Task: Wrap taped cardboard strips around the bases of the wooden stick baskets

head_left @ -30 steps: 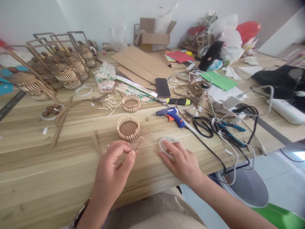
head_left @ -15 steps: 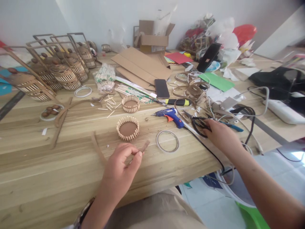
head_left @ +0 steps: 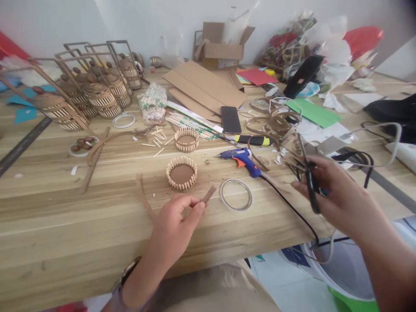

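Note:
Between thumb and fingers, my left hand [head_left: 180,223] pinches a narrow brown strip [head_left: 209,195] near one end; its other end trails out on the far side of the hand. My right hand [head_left: 341,197] is closed around black-handled scissors [head_left: 312,186], raised over the table with the blades pointing away. Just beyond the left hand stands a round piece with a brown base and a ring of short wooden sticks [head_left: 182,173]. A similar stick ring [head_left: 186,139] sits behind it. To the left hand's right lies a white tape ring [head_left: 235,194].
A blue glue gun [head_left: 242,159] lies mid-table, its black cord running over the front edge. Behind it are a utility knife [head_left: 252,140], a phone [head_left: 231,120] and coiled brown strips [head_left: 282,121]. Several lantern-like stick models [head_left: 100,97] stand at the left. Cardboard [head_left: 208,89] lies at the back.
My right hand has lifted the scissors off the table. My left hand keeps its pinch on the brown strip. The whole view has shifted slightly.

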A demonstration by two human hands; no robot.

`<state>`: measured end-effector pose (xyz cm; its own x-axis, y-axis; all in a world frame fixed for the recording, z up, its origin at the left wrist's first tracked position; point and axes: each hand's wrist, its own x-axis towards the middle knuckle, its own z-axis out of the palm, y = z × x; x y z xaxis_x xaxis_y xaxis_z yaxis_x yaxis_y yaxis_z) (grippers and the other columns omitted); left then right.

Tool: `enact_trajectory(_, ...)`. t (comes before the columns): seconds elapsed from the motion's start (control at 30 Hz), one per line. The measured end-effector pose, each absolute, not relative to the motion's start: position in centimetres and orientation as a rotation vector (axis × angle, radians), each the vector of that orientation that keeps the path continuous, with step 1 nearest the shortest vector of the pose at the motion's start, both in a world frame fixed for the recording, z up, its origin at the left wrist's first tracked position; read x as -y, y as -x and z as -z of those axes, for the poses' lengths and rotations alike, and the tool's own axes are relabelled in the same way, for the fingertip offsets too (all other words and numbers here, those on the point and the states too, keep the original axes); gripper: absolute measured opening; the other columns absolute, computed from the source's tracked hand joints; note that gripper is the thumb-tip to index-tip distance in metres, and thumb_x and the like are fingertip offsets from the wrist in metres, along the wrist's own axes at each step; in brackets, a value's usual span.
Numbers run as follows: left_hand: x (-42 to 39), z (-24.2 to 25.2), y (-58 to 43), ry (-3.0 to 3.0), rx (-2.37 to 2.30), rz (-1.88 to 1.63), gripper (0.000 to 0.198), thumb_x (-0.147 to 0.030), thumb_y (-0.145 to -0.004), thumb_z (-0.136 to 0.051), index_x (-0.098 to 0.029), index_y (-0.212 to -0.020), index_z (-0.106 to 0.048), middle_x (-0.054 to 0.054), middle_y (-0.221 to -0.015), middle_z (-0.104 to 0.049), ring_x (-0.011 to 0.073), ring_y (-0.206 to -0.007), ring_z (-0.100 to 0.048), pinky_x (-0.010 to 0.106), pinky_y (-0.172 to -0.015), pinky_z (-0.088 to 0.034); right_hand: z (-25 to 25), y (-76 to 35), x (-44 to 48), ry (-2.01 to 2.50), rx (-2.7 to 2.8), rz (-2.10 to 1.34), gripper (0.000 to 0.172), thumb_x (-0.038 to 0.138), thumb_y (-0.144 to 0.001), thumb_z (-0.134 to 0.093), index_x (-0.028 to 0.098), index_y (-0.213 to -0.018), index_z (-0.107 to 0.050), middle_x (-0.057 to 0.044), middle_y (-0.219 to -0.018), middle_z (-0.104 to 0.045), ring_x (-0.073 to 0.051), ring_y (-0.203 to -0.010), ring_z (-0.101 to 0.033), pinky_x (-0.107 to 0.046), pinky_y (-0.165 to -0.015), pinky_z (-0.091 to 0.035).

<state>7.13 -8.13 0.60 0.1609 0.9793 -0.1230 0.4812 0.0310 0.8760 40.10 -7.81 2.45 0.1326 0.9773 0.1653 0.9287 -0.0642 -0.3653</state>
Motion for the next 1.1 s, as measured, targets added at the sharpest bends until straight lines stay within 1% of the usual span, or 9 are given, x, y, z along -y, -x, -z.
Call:
enact_trajectory(0.13,8.1,-0.7,-7.4,-1.478,-1.389,-0.714,0.03,-0.045,-0.087,-0.052,-0.023,-0.079,-0.071,0.002,-0.082,-0.074,0.0221,-0.082,-0.066,0.031,-0.076,-0.047,-2.5,-35.1,9.9,1.706,2.026,-0.461,0.046,0.054,-0.079,-0.063,0.031,-0.118,-0.054,-0.003,-0.087,-0.067,-0.025,-0.071,-0.066,-0.037,-0.064,-0.055)
enact_trajectory(0.23,8.2,-0.8,-7.8,-1.436,-1.353,-0.744,0.03,-0.044,-0.087,-0.054,-0.022,-0.076,-0.072,0.002,-0.082,-0.074,0.022,-0.082,-0.066,0.031,-0.077,-0.047,-2.1,-32.3,11.2,1.576,2.088,-0.672,0.046,0.048,-0.073,-0.074,0.028,-0.112,-0.059,-0.004,-0.096,-0.069,-0.024,-0.081,-0.067,-0.033,-0.069,-0.055)
enact_trajectory(0.33,8.2,-0.8,-8.1,-1.392,-1.323,-0.743,0.028,-0.043,-0.086,-0.057,-0.022,-0.074,-0.072,0.002,-0.08,-0.075,0.0218,-0.081,-0.066,0.032,-0.077,-0.047,-1.5,-30.7,11.9,1.567,2.046,-0.84,0.042,0.042,-0.074,-0.076,0.026,-0.11,-0.061,-0.004,-0.094,-0.069,-0.021,-0.079,-0.065,-0.03,-0.069,-0.054)
enact_trajectory(0.43,8.3,-0.5,-8.5,-1.318,-1.264,-0.757,0.026,-0.044,-0.085,-0.059,-0.022,-0.079,-0.072,0.002,-0.077,-0.075,0.0217,-0.079,-0.067,0.032,-0.077,-0.049,-1.2,-29.7,12.0,1.55,2.01,-0.968,0.041,0.041,-0.075,-0.076,0.025,-0.11,-0.061,-0.003,-0.092,-0.069,-0.02,-0.074,-0.063,-0.028,-0.065,-0.053)
enact_trajectory(0.53,8.4,-0.4,-8.7,-1.283,-1.211,-0.764,0.028,-0.045,-0.085,-0.06,-0.021,-0.079,-0.073,0.003,-0.077,-0.075,0.0217,-0.078,-0.066,0.032,-0.076,-0.048,-1.2,-28.9,12.0,1.526,1.985,-1.027,0.042,0.041,-0.074,-0.077,0.025,-0.11,-0.062,-0.002,-0.089,-0.069,-0.019,-0.071,-0.061,-0.027,-0.062,-0.05)
enact_trajectory(0.67,8.6,-0.5,-8.7,-1.27,-1.194,-0.755,0.028,-0.046,-0.086,-0.06,-0.022,-0.077,-0.072,0.002,-0.078,-0.075,0.0213,-0.08,-0.066,0.031,-0.076,-0.047,-1.3,-28.3,11.8,1.507,1.934,-1.13,0.038,0.041,-0.076,-0.075,0.025,-0.108,-0.063,-0.001,-0.081,-0.067,-0.021,-0.075,-0.063,-0.026,-0.06,-0.048)
enact_trajectory(0.83,8.6,-0.8,-8.9,-1.268,-1.171,-0.765,0.027,-0.043,-0.087,-0.059,-0.022,-0.076,-0.07,0.002,-0.079,-0.075,0.0211,-0.082,-0.067,0.031,-0.079,-0.047,-1.4,-28.2,11.8,1.481,1.853,-1.229,0.027,0.038,-0.079,-0.069,0.025,-0.102,-0.066,-0.001,-0.084,-0.069,-0.02,-0.076,-0.064,-0.024,-0.058,-0.047)
enact_trajectory(0.93,8.5,-1.0,-9.2,-1.291,-1.182,-0.76,0.027,-0.042,-0.086,-0.058,-0.022,-0.072,-0.069,0.002,-0.079,-0.075,0.0216,-0.082,-0.067,0.031,-0.079,-0.047,-1.5,-28.1,11.8,1.5,1.796,-1.28,0.027,0.035,-0.078,-0.067,0.024,-0.102,-0.067,-0.001,-0.084,-0.072,-0.018,-0.074,-0.064,-0.024,-0.059,-0.048)
enact_trajectory(1.1,8.6,-1.2,-9.4,-1.308,-1.184,-0.737,0.027,-0.042,-0.086,-0.057,-0.023,-0.071,-0.069,0.001,-0.078,-0.075,0.0211,-0.081,-0.067,0.031,-0.077,-0.048,-0.5,-28.6,12.3,1.552,1.78,-1.214,0.027,0.035,-0.077,-0.067,0.024,-0.101,-0.068,0.004,-0.062,-0.064,-0.015,-0.057,-0.055,-0.024,-0.054,-0.044)
